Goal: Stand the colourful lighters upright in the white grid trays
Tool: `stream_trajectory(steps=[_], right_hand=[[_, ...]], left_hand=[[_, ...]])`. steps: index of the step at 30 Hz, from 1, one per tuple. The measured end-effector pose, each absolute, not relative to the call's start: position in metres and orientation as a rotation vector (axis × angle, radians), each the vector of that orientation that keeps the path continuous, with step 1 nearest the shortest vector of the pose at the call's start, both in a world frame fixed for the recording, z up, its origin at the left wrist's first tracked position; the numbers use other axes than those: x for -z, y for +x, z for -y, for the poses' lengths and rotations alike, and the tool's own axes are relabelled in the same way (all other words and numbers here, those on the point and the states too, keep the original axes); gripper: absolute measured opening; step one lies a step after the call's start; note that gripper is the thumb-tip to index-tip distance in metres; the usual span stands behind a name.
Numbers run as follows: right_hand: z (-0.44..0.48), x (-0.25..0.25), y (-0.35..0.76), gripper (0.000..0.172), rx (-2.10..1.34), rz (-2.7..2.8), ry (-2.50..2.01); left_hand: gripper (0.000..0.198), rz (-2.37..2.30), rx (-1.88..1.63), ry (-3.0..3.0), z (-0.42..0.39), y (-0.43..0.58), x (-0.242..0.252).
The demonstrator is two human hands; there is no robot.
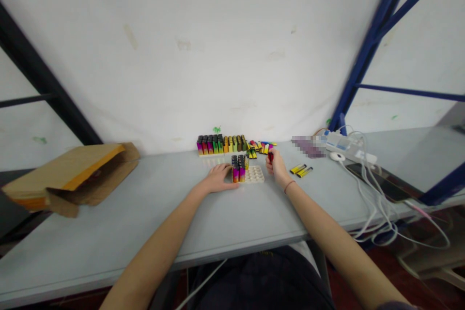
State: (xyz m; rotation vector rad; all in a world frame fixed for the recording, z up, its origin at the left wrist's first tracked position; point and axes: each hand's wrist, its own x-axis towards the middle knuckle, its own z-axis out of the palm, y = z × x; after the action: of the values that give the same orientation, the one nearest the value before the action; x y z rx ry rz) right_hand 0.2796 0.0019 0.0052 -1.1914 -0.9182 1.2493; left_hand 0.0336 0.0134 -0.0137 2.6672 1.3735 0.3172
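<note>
In front of me a small white tray (pixel 255 174) with round holes stands on the table. Upright lighters (pixel 239 174), purple to yellow with black tops, fill its left part, and a yellow lighter (pixel 247 162) stands at the back. My left hand (pixel 218 178) is around the tray's left end, thumb along the front and fingers at the side and back. Just right of the tray, my right hand (pixel 279 166) is closed on a red lighter (pixel 271 157); the fingers hide part of it.
Behind, lighters (pixel 210 145) stand in rows in white trays by the wall, with loose lighters (pixel 260 147) beside them. Two yellow lighters (pixel 301 170) lie right of my hand. A torn cardboard box (pixel 83 174) is left; white cables (pixel 376 198), a power strip (pixel 348 149) and a dark tablet-like device (pixel 385 184) are right.
</note>
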Motion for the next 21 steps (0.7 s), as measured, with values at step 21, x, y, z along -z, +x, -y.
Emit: stream_trajectory(steps=[21], right_hand=[[0.0008, -0.0066, 0.2771, 0.045, -1.207, 0.849, -1.199]], left_hand=[[0.079, -1.368, -0.317, 2.653, -0.0118, 0.0335, 0.0112]])
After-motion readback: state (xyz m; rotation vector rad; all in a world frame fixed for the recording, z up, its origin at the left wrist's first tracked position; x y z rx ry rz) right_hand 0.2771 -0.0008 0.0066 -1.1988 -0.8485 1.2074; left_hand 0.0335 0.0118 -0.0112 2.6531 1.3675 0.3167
